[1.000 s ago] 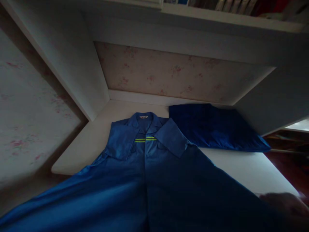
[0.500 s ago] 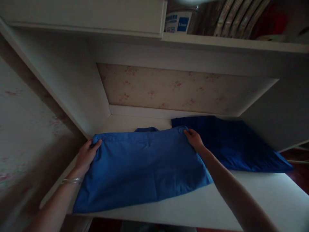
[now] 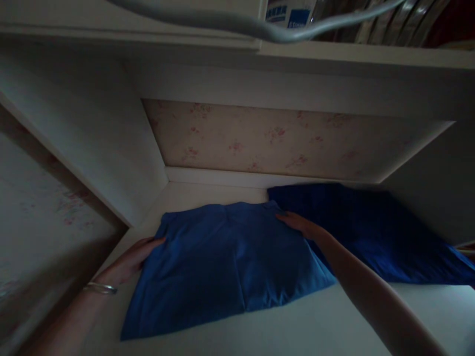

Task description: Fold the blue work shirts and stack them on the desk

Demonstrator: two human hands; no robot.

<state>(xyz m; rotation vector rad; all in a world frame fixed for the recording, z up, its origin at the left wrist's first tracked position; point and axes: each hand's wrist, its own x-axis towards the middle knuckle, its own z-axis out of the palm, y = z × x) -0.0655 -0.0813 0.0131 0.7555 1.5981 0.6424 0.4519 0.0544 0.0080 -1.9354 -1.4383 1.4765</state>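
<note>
A folded blue garment (image 3: 222, 264) lies flat on the white shelf surface (image 3: 304, 326) inside an alcove. My left hand (image 3: 131, 259), with a bracelet on the wrist, rests with fingers stretched out against the garment's left edge. My right hand (image 3: 300, 225) lies flat on the garment's upper right corner, fingers extended. A darker blue folded cloth (image 3: 371, 227) sits just to the right, touching the garment near my right hand.
The alcove has a floral-papered back wall (image 3: 278, 138) and white side walls (image 3: 96, 133). Above it runs a shelf (image 3: 371, 52) with a box and upright books. A grey cable (image 3: 237, 24) hangs across the top of the view.
The long blue garment was folded over into a short rectangle. Since then both hands have let go of its top corners and now lie flat on its sides.
</note>
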